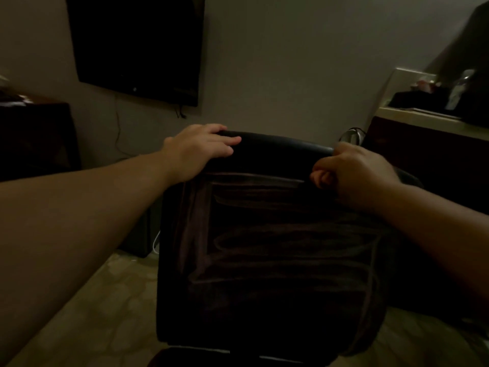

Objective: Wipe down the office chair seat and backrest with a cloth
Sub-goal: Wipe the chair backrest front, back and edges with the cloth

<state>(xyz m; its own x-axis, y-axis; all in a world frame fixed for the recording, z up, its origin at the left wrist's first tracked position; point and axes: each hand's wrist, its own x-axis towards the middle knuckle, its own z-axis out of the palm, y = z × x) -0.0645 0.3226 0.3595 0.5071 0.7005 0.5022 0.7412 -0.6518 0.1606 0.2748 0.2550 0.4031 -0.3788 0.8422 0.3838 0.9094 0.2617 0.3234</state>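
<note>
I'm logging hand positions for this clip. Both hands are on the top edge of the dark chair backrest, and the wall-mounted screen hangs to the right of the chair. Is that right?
Not quite. In the head view the wall-mounted screen hangs at upper left of the chair, not the right. The rest holds: the left hand and right hand are on the top edge of the dark chair backrest.

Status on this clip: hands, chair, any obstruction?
Left hand grips backrest top edge. Right hand curled at top right; cloth not discernible. Nothing blocking.
</note>
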